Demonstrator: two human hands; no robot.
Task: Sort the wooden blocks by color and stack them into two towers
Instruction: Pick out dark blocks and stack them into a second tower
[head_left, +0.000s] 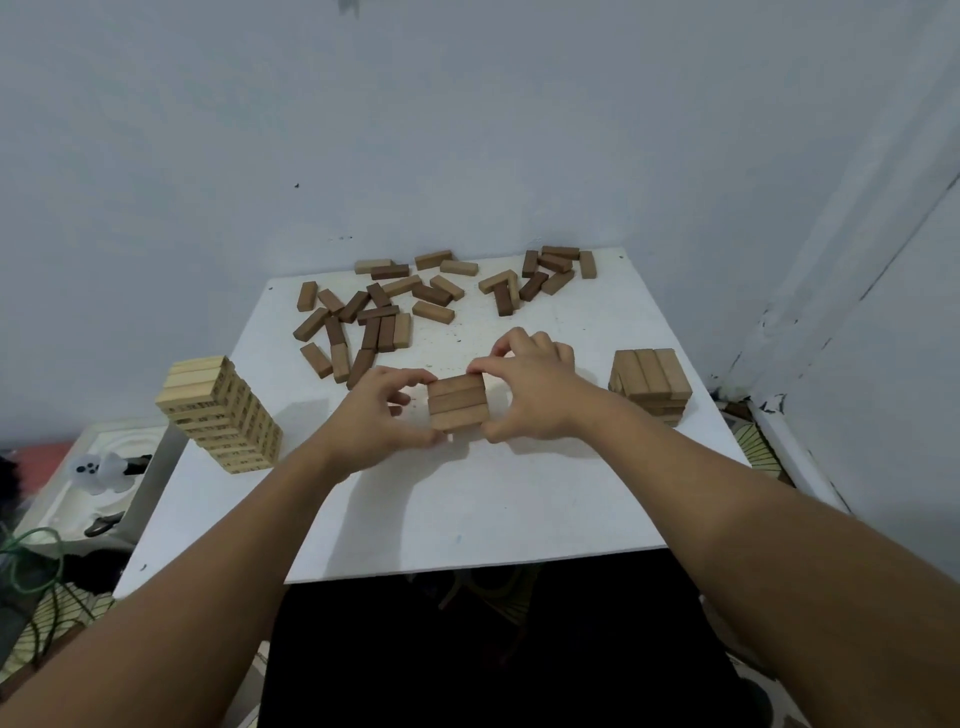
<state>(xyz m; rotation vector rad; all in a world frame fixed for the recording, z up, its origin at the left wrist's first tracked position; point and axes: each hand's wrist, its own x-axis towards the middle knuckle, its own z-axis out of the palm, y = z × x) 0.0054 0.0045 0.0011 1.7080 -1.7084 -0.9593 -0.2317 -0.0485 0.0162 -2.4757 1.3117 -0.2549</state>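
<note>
matt wooden blocks (458, 403) (pale and dark) on a smooth white table (467, 509)

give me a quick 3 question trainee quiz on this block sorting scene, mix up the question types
1. True or false: the pale tower at the table's left edge is taller than the brown stack on the right.
2. Multiple choice: the three-block group between the left hand and right hand is
A. held at its sides by both hands
B. lying untouched
C. set on the pale tower
3. Fill in: the loose blocks lie at the ___ side of the white table, by the wall.

Key: 1 true; 2 A; 3 far
</note>
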